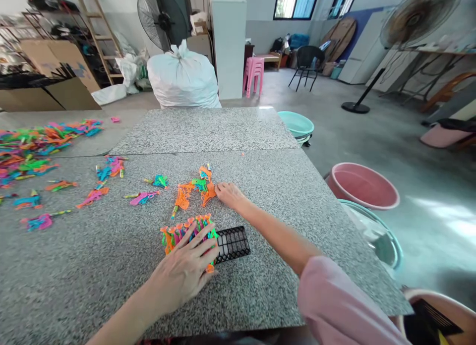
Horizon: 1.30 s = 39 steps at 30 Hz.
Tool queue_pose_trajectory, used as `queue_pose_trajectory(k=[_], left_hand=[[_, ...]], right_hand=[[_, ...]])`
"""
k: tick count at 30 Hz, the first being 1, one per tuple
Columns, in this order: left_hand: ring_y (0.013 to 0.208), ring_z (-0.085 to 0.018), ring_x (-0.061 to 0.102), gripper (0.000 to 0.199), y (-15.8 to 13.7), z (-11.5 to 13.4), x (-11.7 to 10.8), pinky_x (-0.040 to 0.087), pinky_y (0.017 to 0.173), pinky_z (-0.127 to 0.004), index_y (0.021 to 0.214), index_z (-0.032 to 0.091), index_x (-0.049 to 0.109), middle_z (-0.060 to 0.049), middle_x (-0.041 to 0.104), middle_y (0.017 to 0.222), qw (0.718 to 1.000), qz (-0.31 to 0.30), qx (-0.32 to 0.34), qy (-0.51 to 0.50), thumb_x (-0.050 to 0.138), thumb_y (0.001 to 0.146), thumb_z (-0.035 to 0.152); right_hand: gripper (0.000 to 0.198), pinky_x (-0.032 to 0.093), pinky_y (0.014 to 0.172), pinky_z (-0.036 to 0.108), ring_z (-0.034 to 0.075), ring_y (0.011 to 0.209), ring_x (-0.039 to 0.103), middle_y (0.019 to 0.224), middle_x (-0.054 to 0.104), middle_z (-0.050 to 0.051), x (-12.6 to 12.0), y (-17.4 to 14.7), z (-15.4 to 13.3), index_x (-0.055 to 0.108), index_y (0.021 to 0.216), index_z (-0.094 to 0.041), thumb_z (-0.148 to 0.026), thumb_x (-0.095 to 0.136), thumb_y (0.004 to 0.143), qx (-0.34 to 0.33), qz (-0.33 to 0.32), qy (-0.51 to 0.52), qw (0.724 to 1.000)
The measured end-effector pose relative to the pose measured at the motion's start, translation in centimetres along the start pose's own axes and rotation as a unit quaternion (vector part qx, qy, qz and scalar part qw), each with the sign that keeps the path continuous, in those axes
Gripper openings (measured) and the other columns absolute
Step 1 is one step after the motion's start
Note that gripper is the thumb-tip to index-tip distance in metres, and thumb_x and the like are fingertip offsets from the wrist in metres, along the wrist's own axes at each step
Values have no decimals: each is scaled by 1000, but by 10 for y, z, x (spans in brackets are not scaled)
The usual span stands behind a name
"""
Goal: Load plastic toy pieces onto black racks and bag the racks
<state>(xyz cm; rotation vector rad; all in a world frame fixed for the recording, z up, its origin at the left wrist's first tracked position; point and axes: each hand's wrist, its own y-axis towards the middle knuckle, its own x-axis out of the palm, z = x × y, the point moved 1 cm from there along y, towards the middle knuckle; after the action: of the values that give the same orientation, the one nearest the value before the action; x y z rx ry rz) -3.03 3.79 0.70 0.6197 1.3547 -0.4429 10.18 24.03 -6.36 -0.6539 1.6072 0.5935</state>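
Observation:
A black plastic grid rack (233, 244) lies on the speckled stone table, its left part filled with a row of colourful plastic toy guns (180, 230) with orange round tips. Flat across this row rests my left hand (189, 263), fingers stretched and spread, thumb by the lower edge. Farther back, my right hand (229, 195) has its fingers closed at an orange toy gun (208, 191); the fingertips are partly hidden. Touching or close to that gun are a green toy gun (200, 185) and more orange toy guns (183, 197).
Loose toy guns (143, 197) are scattered to the left, with a large pile (37, 146) at the far left. A tied white sack (184, 77) stands behind the table. Beyond the right edge are a pink basin (362, 186) and a turquoise tub (295, 123).

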Motion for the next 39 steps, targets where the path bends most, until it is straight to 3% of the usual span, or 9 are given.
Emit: queue_pose_trajectory(k=[4, 7, 10, 13, 15, 19, 22, 32, 39], left_hand=[[139, -27, 46, 20, 1, 1, -1, 28, 123, -51, 113, 23, 64, -2, 69, 122, 1000, -9, -4, -15, 62, 93, 26], [140, -29, 45, 20, 1, 1, 2, 28, 122, -54, 112, 21, 64, -5, 69, 121, 1000, -12, -5, -20, 61, 93, 24], [142, -29, 43, 34, -1, -1, 4, 26, 123, -55, 129, 20, 58, -9, 64, 132, 1000, -13, -8, -12, 59, 95, 25], [144, -28, 40, 56, -2, -1, 4, 27, 122, -54, 149, 17, 38, -14, 56, 143, 1000, -8, -13, -1, 56, 97, 25], [143, -29, 40, 64, -1, -1, 3, 29, 121, -53, 155, 16, 28, -15, 54, 145, 1000, -8, -13, 4, 55, 98, 26], [142, -30, 42, 68, -2, 0, 1, 29, 121, -53, 159, 17, 20, -15, 54, 146, 1000, -16, -16, 5, 53, 100, 28], [143, -28, 40, 66, -2, -1, 1, 29, 121, -50, 159, 20, 22, -13, 54, 146, 1000, -14, -15, -6, 52, 100, 28], [138, -24, 47, 35, -2, -3, 9, 25, 123, -47, 135, 24, 57, -2, 64, 136, 1000, 16, 4, 5, 52, 100, 30], [136, -25, 49, 54, -3, 0, 6, 31, 119, -46, 152, 18, 37, -9, 62, 137, 999, 31, -22, 2, 49, 100, 28]], right_hand=[[30, 53, 86, 33, 23, 105, 64, 115, 67, 17, 4, -20, 10, 60, 116, -12, -4, 41, 95, -9, -12, 20, 1000], [23, 53, 79, 29, 18, 88, 67, 104, 70, 11, 8, -68, 8, 60, 111, -13, -7, 52, 90, 69, 7, 155, 985], [16, 52, 68, 23, 13, 70, 66, 83, 69, 0, 21, -118, -17, 59, 98, -17, -14, 62, 83, 141, 8, 420, 897], [12, 50, 61, 21, 11, 63, 64, 74, 67, -3, 36, -149, -56, 58, 90, -19, -16, 63, 80, 157, 15, 546, 822], [9, 50, 63, 21, 12, 62, 63, 73, 67, -3, 41, -155, -76, 58, 87, -20, -18, 63, 80, 157, 36, 528, 834], [13, 48, 73, 26, 18, 74, 65, 76, 69, 1, 37, -148, -90, 63, 86, -20, -17, 67, 74, 122, 65, 349, 927], [15, 45, 75, 27, 20, 77, 65, 78, 70, 4, 31, -142, -92, 64, 90, -19, -19, 67, 75, 108, 33, 249, 962], [14, 44, 78, 29, 21, 80, 66, 80, 70, 5, 42, -150, -96, 60, 86, -20, -11, 63, 75, 77, 55, 234, 968], [20, 48, 78, 29, 21, 81, 70, 84, 74, 2, 23, -152, -93, 53, 89, -23, -15, 63, 73, 109, 28, 311, 944]])
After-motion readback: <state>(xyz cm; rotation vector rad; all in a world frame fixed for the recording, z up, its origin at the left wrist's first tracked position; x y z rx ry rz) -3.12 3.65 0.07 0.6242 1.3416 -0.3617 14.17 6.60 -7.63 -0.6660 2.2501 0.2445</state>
